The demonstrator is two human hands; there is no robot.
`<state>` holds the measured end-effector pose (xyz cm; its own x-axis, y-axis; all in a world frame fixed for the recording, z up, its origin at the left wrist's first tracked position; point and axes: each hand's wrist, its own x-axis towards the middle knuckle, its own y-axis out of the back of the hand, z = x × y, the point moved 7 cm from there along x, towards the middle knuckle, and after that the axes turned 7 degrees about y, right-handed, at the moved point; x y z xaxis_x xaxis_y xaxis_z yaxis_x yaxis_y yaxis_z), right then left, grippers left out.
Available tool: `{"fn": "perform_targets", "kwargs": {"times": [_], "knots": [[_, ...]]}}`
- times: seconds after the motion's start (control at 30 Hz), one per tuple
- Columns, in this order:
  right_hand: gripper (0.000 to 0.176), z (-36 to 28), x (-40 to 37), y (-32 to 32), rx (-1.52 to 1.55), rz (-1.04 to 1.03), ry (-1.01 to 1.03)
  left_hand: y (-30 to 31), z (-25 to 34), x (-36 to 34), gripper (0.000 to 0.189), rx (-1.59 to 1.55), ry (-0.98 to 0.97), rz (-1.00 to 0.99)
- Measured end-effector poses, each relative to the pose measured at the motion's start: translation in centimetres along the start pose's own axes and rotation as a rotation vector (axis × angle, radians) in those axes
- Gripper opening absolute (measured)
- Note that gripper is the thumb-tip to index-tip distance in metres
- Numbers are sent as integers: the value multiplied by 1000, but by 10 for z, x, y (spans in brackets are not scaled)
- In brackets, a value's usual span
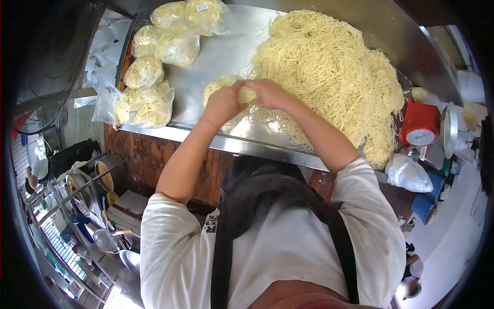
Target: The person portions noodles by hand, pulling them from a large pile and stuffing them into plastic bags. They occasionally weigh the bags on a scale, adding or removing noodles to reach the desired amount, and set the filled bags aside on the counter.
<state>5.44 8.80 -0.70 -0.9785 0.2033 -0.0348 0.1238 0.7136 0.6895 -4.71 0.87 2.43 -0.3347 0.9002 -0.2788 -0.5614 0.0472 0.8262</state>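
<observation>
A clear plastic bag of noodles [218, 86] rests on the steel worktop [221, 49], in front of me. My left hand [225, 104] is closed on the gathered upper part of this bag. Pinched against it from the other side, my right hand [266, 93] also grips the bag's plastic. The fingertips meet at the top and partly hide the bag's mouth. Just right of my hands spreads a large heap of loose pale-yellow noodles [324, 67], with strands trailing under my right forearm.
Several filled noodle bags [177, 44] stand along the worktop's left side. A red dial scale [419, 123] sits at the right end, near a white plastic bag [409, 172]. A wire-guarded fan [49, 98] and a rack with pans and strainers [105, 239] are at left.
</observation>
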Motion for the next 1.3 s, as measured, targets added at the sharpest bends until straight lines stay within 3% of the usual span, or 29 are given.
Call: {"fn": "perform_targets", "kwargs": {"times": [0.03, 0.1, 0.2, 0.5, 0.57, 0.63, 0.7, 0.77, 0.87, 0.93, 0.97, 1.03, 1.07, 1.1, 1.13, 1.17, 1.23, 1.3], "knots": [[41, -1, -1, 8, -44, -77, -62, -17, -12, 5, 46, 90, 96, -80], [35, -1, -9, 22, -127, -236, -187, -15, -25, 10, 40, 157, 115, 4], [31, -20, -34, 69, -270, -260, -310, -6, -35, 11, 33, 200, 178, 42], [34, 16, -76, 158, -419, -247, -267, -2, -50, 5, 35, 175, 161, 97], [43, 46, -85, 184, -408, -213, -448, -1, -60, 0, 37, 170, 199, 87], [51, 65, -97, 218, -654, -184, -509, 2, -66, -3, 38, 142, 185, 100], [53, 135, -111, 249, -480, 63, -291, -1, -71, -15, 40, 89, 132, 121], [51, 146, -119, 296, -362, 159, -605, -5, -88, -27, 39, 44, 159, 155], [56, 166, -110, 330, -433, 256, -490, -6, -112, -42, 39, -81, 139, 220], [56, 150, -86, 309, -555, 155, -374, -2, -112, -50, 40, -180, 169, 178], [56, 140, -69, 289, -611, 102, -315, 7, -102, -60, 41, -320, 133, 315], [60, 129, -42, 238, -807, -141, -553, 14, -97, -84, 39, -546, 150, 521], [62, 105, -35, 198, -929, -87, -412, 13, -103, -95, 38, -636, 195, 594], [68, 44, -16, 163, -764, -171, -434, 0, -123, -106, 34, -672, 322, 589], [66, 5, -10, 118, -638, -84, -358, -14, -142, -113, 31, -707, 446, 584], [83, -40, 3, 81, -460, -270, -444, -33, -158, -115, 28, -875, 511, 594], [94, -39, 15, -27, -323, -98, -135, -64, -184, -114, 23, -1212, 637, 608], [80, -55, 34, -67, -267, -12, -61, -38, -156, -100, 23, -1395, 685, 565]]}}
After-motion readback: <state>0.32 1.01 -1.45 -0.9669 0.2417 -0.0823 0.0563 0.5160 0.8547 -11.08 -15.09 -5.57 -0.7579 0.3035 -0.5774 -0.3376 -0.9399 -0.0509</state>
